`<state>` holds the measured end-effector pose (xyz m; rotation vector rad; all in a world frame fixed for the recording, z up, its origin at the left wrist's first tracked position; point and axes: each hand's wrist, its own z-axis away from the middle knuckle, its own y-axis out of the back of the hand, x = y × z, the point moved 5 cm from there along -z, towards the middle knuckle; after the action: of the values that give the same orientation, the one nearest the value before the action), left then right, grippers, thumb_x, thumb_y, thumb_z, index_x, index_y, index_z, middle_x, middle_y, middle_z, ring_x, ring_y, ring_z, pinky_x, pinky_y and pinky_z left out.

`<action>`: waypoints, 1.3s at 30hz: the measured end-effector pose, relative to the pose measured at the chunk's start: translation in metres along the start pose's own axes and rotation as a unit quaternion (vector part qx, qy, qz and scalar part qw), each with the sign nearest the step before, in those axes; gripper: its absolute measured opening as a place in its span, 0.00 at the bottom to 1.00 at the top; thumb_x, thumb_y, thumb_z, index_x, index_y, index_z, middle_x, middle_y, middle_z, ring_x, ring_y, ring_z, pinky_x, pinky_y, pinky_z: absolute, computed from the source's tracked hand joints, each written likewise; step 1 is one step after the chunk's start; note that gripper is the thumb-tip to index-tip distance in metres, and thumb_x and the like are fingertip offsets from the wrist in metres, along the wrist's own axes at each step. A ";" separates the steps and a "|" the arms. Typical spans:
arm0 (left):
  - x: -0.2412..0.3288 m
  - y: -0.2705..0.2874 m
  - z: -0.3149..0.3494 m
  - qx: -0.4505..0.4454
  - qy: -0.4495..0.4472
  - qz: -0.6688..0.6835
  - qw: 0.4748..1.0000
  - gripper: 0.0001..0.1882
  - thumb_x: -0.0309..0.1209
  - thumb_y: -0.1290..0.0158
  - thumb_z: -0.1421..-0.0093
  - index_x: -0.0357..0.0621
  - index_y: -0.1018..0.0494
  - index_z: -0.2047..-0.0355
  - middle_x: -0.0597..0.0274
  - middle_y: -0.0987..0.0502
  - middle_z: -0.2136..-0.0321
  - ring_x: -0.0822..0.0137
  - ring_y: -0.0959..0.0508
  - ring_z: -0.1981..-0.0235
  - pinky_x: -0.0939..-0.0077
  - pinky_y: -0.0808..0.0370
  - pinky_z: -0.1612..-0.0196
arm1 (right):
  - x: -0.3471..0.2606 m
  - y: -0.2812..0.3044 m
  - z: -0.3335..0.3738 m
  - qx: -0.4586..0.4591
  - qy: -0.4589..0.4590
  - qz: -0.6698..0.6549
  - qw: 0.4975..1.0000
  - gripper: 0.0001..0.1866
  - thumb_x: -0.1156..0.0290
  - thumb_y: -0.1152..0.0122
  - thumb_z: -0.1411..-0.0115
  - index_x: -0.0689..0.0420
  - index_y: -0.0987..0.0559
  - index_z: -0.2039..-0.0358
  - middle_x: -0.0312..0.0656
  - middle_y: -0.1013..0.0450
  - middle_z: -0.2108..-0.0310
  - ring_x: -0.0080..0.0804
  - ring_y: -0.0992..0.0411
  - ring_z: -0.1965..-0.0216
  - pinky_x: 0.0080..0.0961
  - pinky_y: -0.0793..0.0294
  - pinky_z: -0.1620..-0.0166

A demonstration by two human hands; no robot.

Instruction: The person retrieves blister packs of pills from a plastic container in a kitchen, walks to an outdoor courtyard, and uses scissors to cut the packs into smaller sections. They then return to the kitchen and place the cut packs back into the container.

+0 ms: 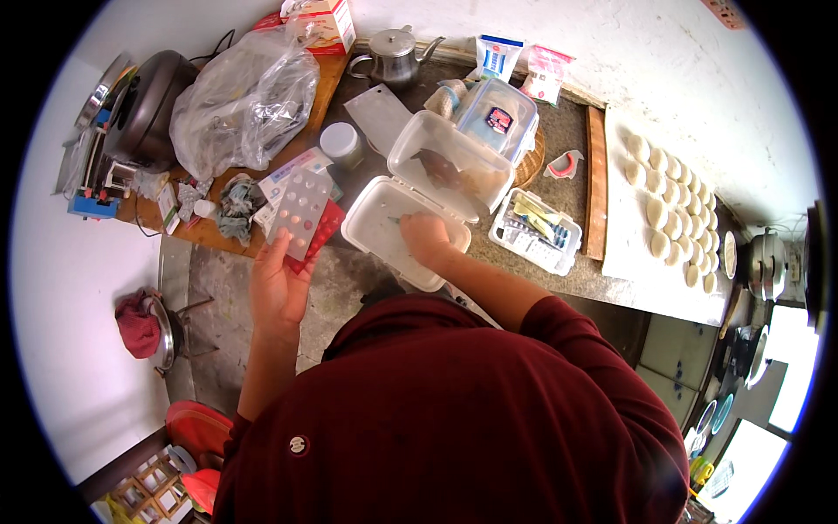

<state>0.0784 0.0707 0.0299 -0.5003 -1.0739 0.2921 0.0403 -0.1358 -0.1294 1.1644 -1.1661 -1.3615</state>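
Silver-grey and flat, a rectangular blister pack with rows of round pockets (305, 205) is held in the left hand (281, 284), the thumb pressed on its lower end and the other fingers mostly hidden behind. A red plastic blister pack (327, 225) lies directly behind it in the same grip. The silver-grey pack's long axis runs away from the person, leaning slightly right.

Just to the right of both packs sits an open, white, rectangular plastic box (374, 217), its long axis slanting from far left to near right, across that of the packs. Both packs are outside it, near its left end; contact between the red pack and the rim cannot be determined.

The right hand (425, 238) is inside the box, fingers pointing left, toward the packs, and is the nearer hand to the box's contents. Whether its fingertips are closed on anything cannot be told.
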 end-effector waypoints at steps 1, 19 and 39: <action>0.000 0.000 0.000 -0.001 -0.001 0.001 1.000 0.10 0.30 0.49 0.41 0.47 0.30 0.58 0.66 0.25 0.60 0.69 0.26 0.60 0.71 0.27 0.59 | 0.001 -0.001 0.000 0.001 0.007 -0.012 1.000 0.07 0.72 0.46 0.50 0.57 0.24 0.70 0.44 0.25 0.73 0.34 0.24 0.69 0.27 0.25 0.68; 0.001 -0.004 -0.005 -0.014 0.001 -0.002 1.000 0.11 0.30 0.49 0.41 0.47 0.29 0.57 0.67 0.26 0.59 0.70 0.27 0.58 0.71 0.28 0.57 | 0.016 0.042 0.020 -0.262 0.053 -0.891 0.366 0.19 0.71 0.39 0.51 0.57 0.29 0.58 0.36 0.29 0.70 0.26 0.29 0.70 0.21 0.32 0.74; -0.008 -0.009 -0.010 -0.034 0.025 0.003 0.999 0.16 0.27 0.53 0.39 0.45 0.33 0.50 0.65 0.28 0.54 0.71 0.29 0.57 0.69 0.30 0.54 | 0.054 0.090 0.061 -0.106 0.036 -0.978 0.177 0.27 0.67 0.43 0.52 0.57 0.33 0.49 0.41 0.30 0.68 0.30 0.35 0.72 0.32 0.35 0.61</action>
<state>0.0840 0.0567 0.0246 -0.5689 -1.0366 0.2487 -0.0178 -0.1924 -0.0383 2.2373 1.9693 -2.5890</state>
